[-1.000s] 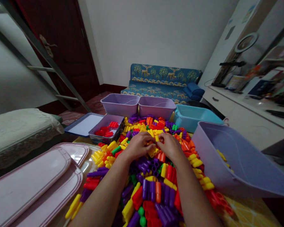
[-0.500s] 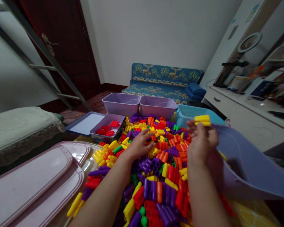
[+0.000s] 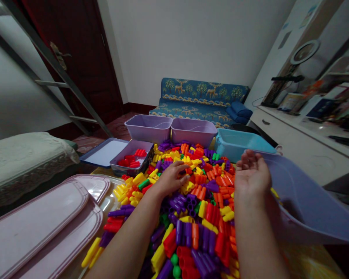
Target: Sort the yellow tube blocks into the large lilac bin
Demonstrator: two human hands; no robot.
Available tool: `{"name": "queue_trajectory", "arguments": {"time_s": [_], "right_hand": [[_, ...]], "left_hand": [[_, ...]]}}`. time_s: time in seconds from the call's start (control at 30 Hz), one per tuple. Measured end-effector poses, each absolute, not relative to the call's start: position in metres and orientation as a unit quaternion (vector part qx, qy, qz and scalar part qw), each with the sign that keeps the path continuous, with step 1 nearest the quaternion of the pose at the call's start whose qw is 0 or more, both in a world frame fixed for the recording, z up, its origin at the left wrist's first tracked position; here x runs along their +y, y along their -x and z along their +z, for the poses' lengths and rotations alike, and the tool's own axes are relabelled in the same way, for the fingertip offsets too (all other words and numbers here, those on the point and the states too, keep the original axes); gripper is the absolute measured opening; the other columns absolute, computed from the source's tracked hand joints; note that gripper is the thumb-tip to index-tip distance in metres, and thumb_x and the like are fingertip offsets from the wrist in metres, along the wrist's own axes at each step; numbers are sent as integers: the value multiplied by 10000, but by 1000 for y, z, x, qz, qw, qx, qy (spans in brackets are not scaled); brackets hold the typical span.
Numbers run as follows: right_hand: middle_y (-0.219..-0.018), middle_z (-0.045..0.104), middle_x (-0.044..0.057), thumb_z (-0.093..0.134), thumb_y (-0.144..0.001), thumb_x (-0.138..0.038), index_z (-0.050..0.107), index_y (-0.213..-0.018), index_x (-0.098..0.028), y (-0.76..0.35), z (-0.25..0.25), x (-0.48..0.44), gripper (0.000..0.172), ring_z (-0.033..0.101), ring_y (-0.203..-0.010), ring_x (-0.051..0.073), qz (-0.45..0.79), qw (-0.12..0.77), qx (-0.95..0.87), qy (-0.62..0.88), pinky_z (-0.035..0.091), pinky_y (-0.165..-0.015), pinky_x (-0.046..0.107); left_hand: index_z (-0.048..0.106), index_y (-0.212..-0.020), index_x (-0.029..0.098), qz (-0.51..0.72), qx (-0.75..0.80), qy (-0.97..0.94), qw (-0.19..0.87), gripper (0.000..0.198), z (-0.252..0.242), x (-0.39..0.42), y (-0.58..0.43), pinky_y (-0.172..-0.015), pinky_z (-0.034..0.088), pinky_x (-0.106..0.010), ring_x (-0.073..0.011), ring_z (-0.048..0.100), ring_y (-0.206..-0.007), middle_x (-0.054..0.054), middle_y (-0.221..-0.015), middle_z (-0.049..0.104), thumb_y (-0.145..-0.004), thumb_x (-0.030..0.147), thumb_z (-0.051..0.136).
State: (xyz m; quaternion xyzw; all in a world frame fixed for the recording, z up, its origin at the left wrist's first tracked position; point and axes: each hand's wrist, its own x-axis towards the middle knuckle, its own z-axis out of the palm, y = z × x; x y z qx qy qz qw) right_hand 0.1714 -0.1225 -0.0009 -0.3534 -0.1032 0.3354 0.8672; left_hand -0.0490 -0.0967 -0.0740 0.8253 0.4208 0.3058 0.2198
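A heap of plastic tube-shaped building pieces in yellow, red, orange, purple and green (image 3: 213,214) covers the table in front of me. My left hand (image 3: 172,178) rests over the middle of the heap, fingers spread, close to some yellow pieces (image 3: 188,187); I see nothing held in it. At the left rim of a large lilac bin (image 3: 311,193), my right hand (image 3: 252,175) is turned palm up. Its fingers are loosely bent and apart, and the palm shows bare. Inside that bin a bit of yellow is visible; most of the interior is hidden.
Two lilac bins (image 3: 151,131) and a light blue bin (image 3: 238,147) line the far edge. On the left are a tin (image 3: 116,164) with red pieces, its flat lid (image 3: 104,152) and several pale pink lids (image 3: 40,209). A bench sofa (image 3: 197,97) stands beyond.
The yellow piece has left my right hand and is out of sight. That hand has turned palm up and opened, shifting slightly right. My left hand has hardly moved.
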Motion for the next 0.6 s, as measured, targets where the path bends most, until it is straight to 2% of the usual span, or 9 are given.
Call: {"name": "queue_trajectory", "arguments": {"time_s": [0.1, 0.2, 0.27, 0.37, 0.43, 0.53, 0.6], "right_hand": [[-728, 649, -38, 619, -694, -304, 572, -843, -192, -167, -7, -118, 192, 580, -539, 62, 371, 804, -185, 425, 427, -490, 153], [-702, 664, -11, 653, -665, -404, 607, -831, -181, -164, -19, -114, 282, 577, -517, 97, 352, 696, -351, 519, 405, -464, 182], [-703, 674, 9, 665, -664, -405, 634, -787, -182, -163, -28, -113, 256, 603, -566, 131, 303, 566, -487, 592, 426, -501, 213], [-749, 698, 15, 727, -621, -286, 671, -756, -205, -161, -43, -111, 167, 648, -720, 174, 201, 338, -628, 672, 459, -636, 256], [-788, 707, 5, 752, -600, -215, 685, -831, -224, -158, -50, -111, 240, 654, -767, 177, 167, 237, -660, 693, 448, -672, 258], [-794, 703, -7, 733, -618, -152, 668, -938, -231, -154, -55, -110, 336, 650, -742, 164, 153, 185, -673, 700, 425, -644, 244], [-780, 702, -8, 709, -649, -159, 666, -935, -227, -150, -56, -108, 297, 648, -726, 160, 150, 191, -670, 702, 417, -630, 241]], "left_hand": [[625, -1223, 170, 305, 420, -826, 220, 405, -74, -96, 49, -1031, 434, -371, -253, 546, -1190, -139, -1312, 546, -866, 346, 552], [624, -1225, 171, 305, 414, -829, 220, 402, -74, -96, 49, -1025, 437, -372, -251, 551, -1181, -138, -1300, 555, -868, 342, 551], [622, -1227, 173, 307, 412, -829, 220, 403, -74, -96, 49, -1022, 439, -374, -251, 556, -1174, -138, -1296, 557, -867, 341, 555], [628, -1216, 171, 309, 413, -828, 221, 397, -74, -96, 49, -1014, 443, -373, -251, 564, -1162, -141, -1286, 563, -863, 338, 563], [632, -1209, 171, 309, 412, -828, 222, 389, -75, -95, 49, -1010, 444, -373, -250, 567, -1157, -139, -1276, 570, -861, 333, 566], [635, -1201, 178, 313, 410, -828, 221, 376, -77, -95, 49, -999, 446, -372, -246, 568, -1151, -133, -1266, 580, -859, 320, 570], [643, -1187, 181, 320, 408, -826, 222, 358, -76, -94, 49, -980, 452, -365, -239, 579, -1128, -128, -1241, 599, -864, 312, 564]]}}
